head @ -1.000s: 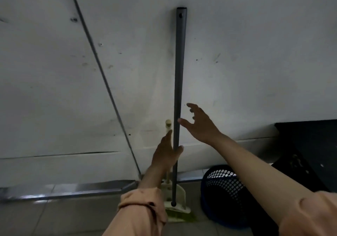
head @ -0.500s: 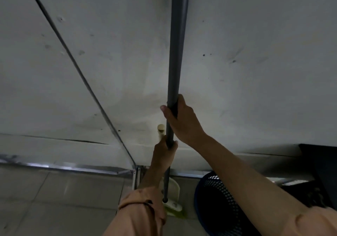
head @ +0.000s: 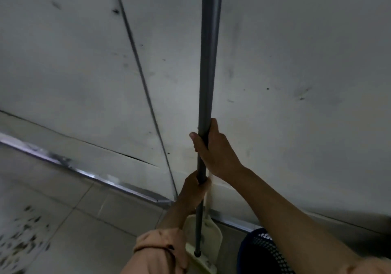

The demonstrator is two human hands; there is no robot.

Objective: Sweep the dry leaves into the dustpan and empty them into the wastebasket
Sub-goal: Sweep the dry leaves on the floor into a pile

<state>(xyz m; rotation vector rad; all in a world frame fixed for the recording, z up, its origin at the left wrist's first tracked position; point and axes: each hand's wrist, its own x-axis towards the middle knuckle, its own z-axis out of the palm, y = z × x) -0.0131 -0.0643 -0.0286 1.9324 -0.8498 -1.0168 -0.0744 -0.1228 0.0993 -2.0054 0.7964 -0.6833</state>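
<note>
A grey broom pole (head: 208, 62) stands upright against the white wall. My right hand (head: 213, 149) grips it at mid-height. Just below, my left hand (head: 193, 191) is curled round the cream handle of the dustpan (head: 213, 233), with the pole running through the same fist. The dustpan hangs close to the wall behind the pole. The pole ends in the broom's pale head (head: 201, 260) near the floor. Dry leaves (head: 23, 233), blurred, lie scattered on the tiles at the lower left. A blue mesh wastebasket (head: 261, 250) stands at the lower right, partly hidden by my right forearm.
The white wall (head: 296, 62) fills most of the view, with a thin dark seam (head: 146, 91) running down it. A metal strip (head: 88, 175) edges its base. Grey floor tiles (head: 88, 227) stretch to the left.
My right hand went from open beside the pole to gripping it. My left hand has closed round the dustpan handle. The view has swung left and brought the leaves into sight.
</note>
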